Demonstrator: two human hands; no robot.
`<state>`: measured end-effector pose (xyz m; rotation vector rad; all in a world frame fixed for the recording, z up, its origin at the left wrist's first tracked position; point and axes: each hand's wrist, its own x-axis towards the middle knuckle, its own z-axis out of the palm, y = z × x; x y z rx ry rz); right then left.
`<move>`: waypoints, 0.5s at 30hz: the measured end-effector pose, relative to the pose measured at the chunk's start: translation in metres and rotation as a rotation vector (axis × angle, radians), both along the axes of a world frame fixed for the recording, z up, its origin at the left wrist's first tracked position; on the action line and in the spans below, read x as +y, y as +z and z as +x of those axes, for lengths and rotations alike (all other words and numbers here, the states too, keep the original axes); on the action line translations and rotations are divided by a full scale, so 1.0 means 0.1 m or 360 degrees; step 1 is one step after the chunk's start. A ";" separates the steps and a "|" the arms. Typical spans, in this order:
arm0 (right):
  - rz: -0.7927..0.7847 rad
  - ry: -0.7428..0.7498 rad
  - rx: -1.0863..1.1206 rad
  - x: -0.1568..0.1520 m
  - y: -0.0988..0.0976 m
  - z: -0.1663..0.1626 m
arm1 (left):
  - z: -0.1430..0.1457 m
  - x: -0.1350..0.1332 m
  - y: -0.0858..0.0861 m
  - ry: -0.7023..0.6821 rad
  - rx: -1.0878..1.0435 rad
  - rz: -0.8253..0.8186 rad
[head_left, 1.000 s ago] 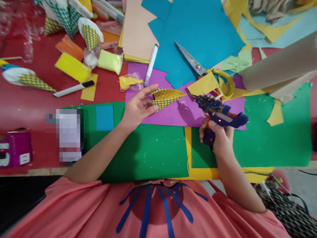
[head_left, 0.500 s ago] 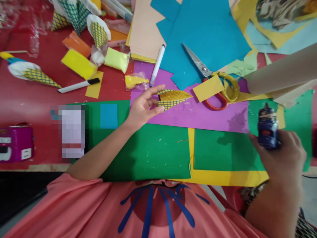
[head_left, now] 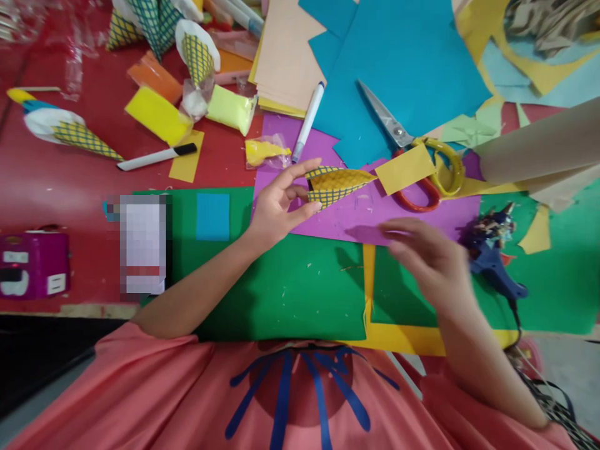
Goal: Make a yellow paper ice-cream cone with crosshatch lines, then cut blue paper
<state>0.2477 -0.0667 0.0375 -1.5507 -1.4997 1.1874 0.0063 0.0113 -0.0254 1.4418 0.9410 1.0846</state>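
Observation:
My left hand (head_left: 276,203) pinches the wide end of a yellow paper cone with a dark grid pattern (head_left: 338,183), held flat above the purple sheet (head_left: 356,212). Its tip points right toward a small yellow paper piece (head_left: 405,169). My right hand (head_left: 429,259) hovers over the green sheet (head_left: 290,287) with fingers stretched out and blurred, holding nothing. The blue glue gun (head_left: 492,253) lies on the green sheet just right of that hand.
Scissors with orange and yellow handles (head_left: 412,153) lie on blue paper (head_left: 398,69). Two white markers (head_left: 307,122) (head_left: 157,157), finished cones (head_left: 70,134), yellow packets (head_left: 157,115) and a purple box (head_left: 32,262) sit on the red table. A cardboard roll (head_left: 539,147) lies at right.
My right hand carried the glue gun away from the cone's tip to the right, set it down on the green sheet and let go. It now moves back left. The left hand kept the cone.

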 end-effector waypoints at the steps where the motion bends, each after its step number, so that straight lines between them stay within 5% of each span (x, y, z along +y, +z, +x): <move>1: -0.0153 0.0137 0.0265 0.08 -0.09 -0.19 | 0.00 -0.01 0.01 0.0005 -0.0001 -0.0002; 5: -0.0330 0.0128 0.0872 0.31 -0.35 -0.67 | 0.02 -0.02 0.04 0.0039 -0.0041 -0.0008; 15: -0.0217 -0.0028 0.0996 0.45 -0.52 -0.76 | 0.08 -0.09 0.06 -0.0042 -0.0102 -0.0075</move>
